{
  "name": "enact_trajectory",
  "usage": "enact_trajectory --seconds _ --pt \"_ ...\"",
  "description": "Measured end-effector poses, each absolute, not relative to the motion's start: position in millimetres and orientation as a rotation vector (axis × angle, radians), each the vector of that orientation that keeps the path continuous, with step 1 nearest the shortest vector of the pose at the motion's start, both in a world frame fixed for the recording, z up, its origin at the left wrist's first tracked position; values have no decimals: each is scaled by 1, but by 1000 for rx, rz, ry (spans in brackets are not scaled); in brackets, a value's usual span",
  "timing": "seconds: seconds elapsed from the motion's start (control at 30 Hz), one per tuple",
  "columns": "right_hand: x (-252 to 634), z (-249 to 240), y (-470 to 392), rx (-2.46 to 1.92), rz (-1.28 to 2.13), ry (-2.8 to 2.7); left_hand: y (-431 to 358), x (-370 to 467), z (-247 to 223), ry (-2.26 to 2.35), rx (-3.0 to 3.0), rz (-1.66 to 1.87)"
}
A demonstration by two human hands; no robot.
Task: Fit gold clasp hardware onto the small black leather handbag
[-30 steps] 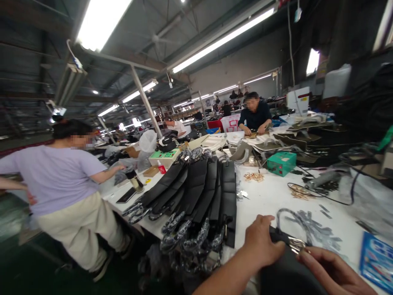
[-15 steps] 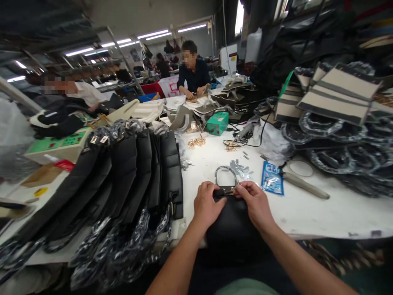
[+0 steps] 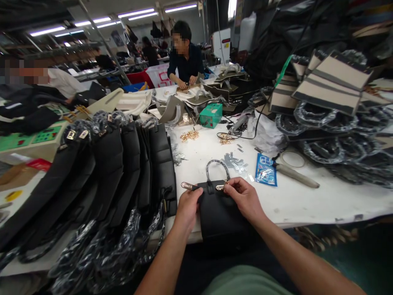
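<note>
Both hands (image 3: 188, 207) (image 3: 244, 198) grip one black handbag (image 3: 219, 213).

Green box (image 3: 211, 115), perhaps brass fittings (image 3: 189, 135)

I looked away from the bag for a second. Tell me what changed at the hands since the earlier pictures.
The strap with its gold end now sticks out to the left of the black bag; half a second ago both hands met over the clasp. The left hand has shifted to the bag's left edge by that strap. The right hand stays pinching the gold clasp. The bag stays on the white table.
</note>
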State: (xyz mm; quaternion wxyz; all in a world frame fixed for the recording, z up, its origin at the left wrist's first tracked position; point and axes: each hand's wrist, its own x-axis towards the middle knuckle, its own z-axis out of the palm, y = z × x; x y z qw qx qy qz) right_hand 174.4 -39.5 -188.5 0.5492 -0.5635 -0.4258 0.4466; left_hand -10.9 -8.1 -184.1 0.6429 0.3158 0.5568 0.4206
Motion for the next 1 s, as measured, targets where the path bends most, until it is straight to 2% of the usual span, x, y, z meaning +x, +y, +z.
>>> enact_trajectory --seconds 0.13,0.6,1.0 --pt "168 -188 -41 -1428 985 -1129 -10 -22 -185 1199 630 912" --pt "130 -179 -44 -1503 739 -1444 -25 -21 -194 1017 668 1089" --pt "126 -177 -50 -1608 757 -1473 -27 -23 -203 1045 706 1125"
